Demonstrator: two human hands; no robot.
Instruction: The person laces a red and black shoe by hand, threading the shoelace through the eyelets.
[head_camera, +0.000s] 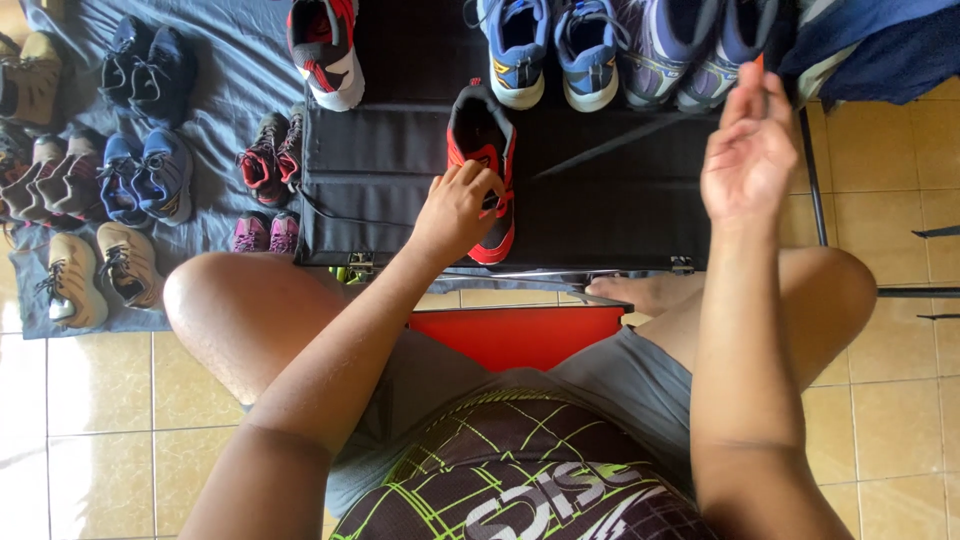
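Note:
A red and black sneaker (481, 150) lies on a black table (600, 190) in front of me. My left hand (455, 210) rests on the sneaker's near side, fingers curled on its laces and tongue. My right hand (748, 150) is raised above the table's right part, palm turned up, fingers loosely apart, holding nothing. My bare knees and grey shorts fill the lower part of the view.
Blue sneakers (550, 45) and purple ones (690, 50) line the table's far edge, with a red, white and black shoe (325, 45). Several pairs lie on a grey cloth (220, 70) at left. A red stool (520, 335) sits under me on a tiled floor.

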